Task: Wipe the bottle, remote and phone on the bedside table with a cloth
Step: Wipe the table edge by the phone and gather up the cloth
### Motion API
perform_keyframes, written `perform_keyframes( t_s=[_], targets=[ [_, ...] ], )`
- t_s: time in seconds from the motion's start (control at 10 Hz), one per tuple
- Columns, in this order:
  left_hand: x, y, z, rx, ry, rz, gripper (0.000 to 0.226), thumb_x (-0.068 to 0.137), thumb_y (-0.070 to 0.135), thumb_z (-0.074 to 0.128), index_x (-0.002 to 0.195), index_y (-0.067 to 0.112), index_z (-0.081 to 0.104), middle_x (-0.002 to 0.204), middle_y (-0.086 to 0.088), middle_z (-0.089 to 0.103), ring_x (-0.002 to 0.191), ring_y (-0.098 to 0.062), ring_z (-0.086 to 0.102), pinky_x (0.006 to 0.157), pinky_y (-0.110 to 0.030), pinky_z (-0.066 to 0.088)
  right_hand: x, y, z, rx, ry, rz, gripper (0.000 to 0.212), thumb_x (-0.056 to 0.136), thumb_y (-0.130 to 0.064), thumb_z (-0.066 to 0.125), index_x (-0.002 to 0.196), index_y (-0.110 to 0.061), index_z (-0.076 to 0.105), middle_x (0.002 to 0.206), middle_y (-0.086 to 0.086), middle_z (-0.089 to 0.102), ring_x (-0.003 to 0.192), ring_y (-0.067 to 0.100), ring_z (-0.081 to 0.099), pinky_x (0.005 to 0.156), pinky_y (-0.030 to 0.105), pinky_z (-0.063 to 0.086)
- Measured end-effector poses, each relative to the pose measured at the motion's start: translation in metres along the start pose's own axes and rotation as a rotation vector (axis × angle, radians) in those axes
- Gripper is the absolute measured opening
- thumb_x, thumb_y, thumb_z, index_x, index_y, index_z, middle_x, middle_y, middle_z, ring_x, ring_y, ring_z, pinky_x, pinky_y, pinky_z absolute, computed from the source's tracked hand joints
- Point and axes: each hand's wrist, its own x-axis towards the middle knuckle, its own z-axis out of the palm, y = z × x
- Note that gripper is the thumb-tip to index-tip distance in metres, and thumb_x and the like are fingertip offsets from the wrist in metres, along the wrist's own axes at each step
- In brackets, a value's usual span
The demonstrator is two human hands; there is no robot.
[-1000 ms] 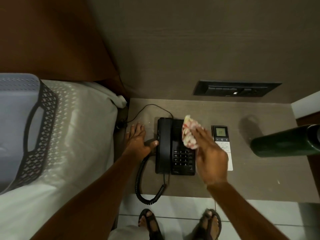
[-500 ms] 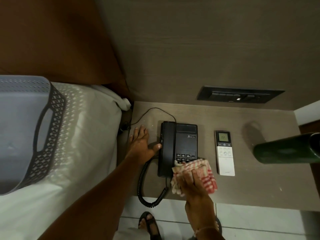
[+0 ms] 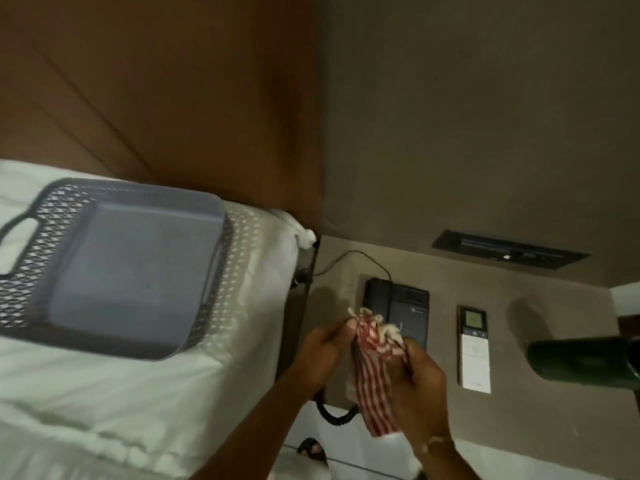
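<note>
A red-and-white striped cloth (image 3: 372, 375) hangs between both hands above the front of the bedside table (image 3: 540, 403). My left hand (image 3: 323, 355) pinches its upper left edge and my right hand (image 3: 420, 386) grips its right side. Behind the cloth lies the black desk phone (image 3: 398, 303), its lower half hidden by cloth and hands; its coiled cord (image 3: 334, 415) hangs over the table's front edge. Right of the phone lies a white remote (image 3: 473, 351) with a small lit screen. The dark green bottle (image 3: 585, 362) stands at the right edge of view.
A grey perforated basket (image 3: 114, 271) sits on the white bed (image 3: 104, 403) to the left. A dark switch panel (image 3: 509, 249) is set in the wall behind the table. A sandalled foot (image 3: 313, 450) stands on the tiled floor below.
My right hand lifted the cloth off the phone's front. My left hand left the handset and took hold of the cloth. The view swung left toward the bed.
</note>
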Motion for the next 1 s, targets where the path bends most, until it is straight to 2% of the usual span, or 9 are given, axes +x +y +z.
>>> perform_keyframes(
  t_s=[0.1,0.2,0.3,0.4,0.5,0.6,0.7,0.9,1.0],
  targets=[
    [-0.052,0.034,-0.041,-0.118,-0.023,0.095,0.049,0.082,0.063,0.065,0.11,0.023,0.075,0.11,-0.006,0.077,0.103,-0.025,0.073,0.086,-0.038,0.059,0.013,-0.068,0.021,0.181,-0.108,-0.013,0.028,0.097,-0.018,0.051,0.099,-0.042,0.065,0.095,-0.017,0.072,0.086,0.004,0.069,0.067,0.021,0.057],
    [-0.092,0.068,-0.091,-0.155,0.087,0.238,0.031,0.088,0.034,0.07,0.115,0.019,0.074,0.111,-0.007,0.077,0.102,-0.026,0.074,0.08,-0.031,0.06,0.021,-0.127,0.056,0.253,-0.165,0.011,0.026,0.097,-0.021,0.051,0.112,-0.038,0.063,0.108,-0.014,0.07,0.096,0.003,0.066,0.079,0.026,0.056],
    [-0.116,0.095,-0.141,-0.187,0.284,0.296,0.021,0.085,0.012,0.072,0.104,0.014,0.079,0.102,-0.012,0.079,0.093,-0.029,0.076,0.074,-0.035,0.061,0.027,-0.179,0.101,0.27,-0.224,0.04,0.025,0.095,-0.021,0.054,0.119,-0.021,0.062,0.115,-0.003,0.069,0.103,0.011,0.064,0.086,0.032,0.055],
    [-0.12,0.108,-0.188,-0.129,0.475,0.256,0.022,0.086,-0.002,0.07,0.105,0.006,0.077,0.1,-0.017,0.079,0.086,-0.03,0.076,0.072,-0.045,0.064,0.034,-0.21,0.142,-0.002,-0.223,-0.122,0.02,0.093,-0.026,0.056,0.108,-0.015,0.063,0.104,0.005,0.07,0.097,0.022,0.065,0.084,0.042,0.054],
    [-0.111,0.106,-0.23,0.025,0.609,0.152,0.029,0.087,0.0,0.071,0.115,0.002,0.072,0.101,-0.022,0.076,0.089,-0.036,0.075,0.078,-0.057,0.061,0.047,-0.224,0.175,-0.594,-0.149,-0.439,0.031,0.088,-0.03,0.055,0.115,-0.019,0.065,0.128,0.008,0.061,0.123,0.029,0.047,0.102,0.044,0.039],
    [-0.093,0.096,-0.259,0.32,0.641,0.082,0.033,0.089,0.009,0.07,0.122,0.009,0.07,0.106,-0.017,0.076,0.095,-0.034,0.073,0.087,-0.053,0.059,0.056,-0.228,0.199,-0.944,-0.144,-0.55,0.028,0.086,-0.04,0.057,0.11,-0.032,0.068,0.154,0.005,0.033,0.144,0.036,0.01,0.114,0.057,0.007],
    [-0.076,0.088,-0.27,0.489,0.637,-0.002,0.033,0.089,0.018,0.072,0.122,0.016,0.071,0.11,-0.012,0.077,0.097,-0.029,0.073,0.088,-0.046,0.06,0.062,-0.221,0.217,-1.115,-0.161,-0.528,0.022,0.086,-0.042,0.055,0.096,-0.032,0.072,0.16,0.007,0.018,0.144,0.042,-0.009,0.109,0.063,-0.011],
    [-0.052,0.07,-0.272,0.566,0.626,-0.149,0.032,0.081,0.024,0.075,0.113,0.022,0.076,0.102,-0.008,0.079,0.092,-0.029,0.073,0.084,-0.038,0.06,0.062,-0.21,0.227,-1.309,-0.236,-0.407,0.034,0.095,-0.037,0.042,0.097,-0.025,0.073,0.161,0.012,0.008,0.143,0.043,-0.014,0.109,0.064,-0.012],
    [-0.054,0.067,-0.267,0.592,0.69,-0.159,0.035,0.084,0.027,0.072,0.119,0.021,0.072,0.109,-0.01,0.078,0.099,-0.028,0.072,0.091,-0.036,0.058,0.05,-0.223,0.206,-1.074,-0.228,-0.351,0.033,0.092,-0.045,0.045,0.098,-0.029,0.073,0.161,0.008,0.012,0.144,0.039,-0.012,0.111,0.062,-0.005]
  ],
)
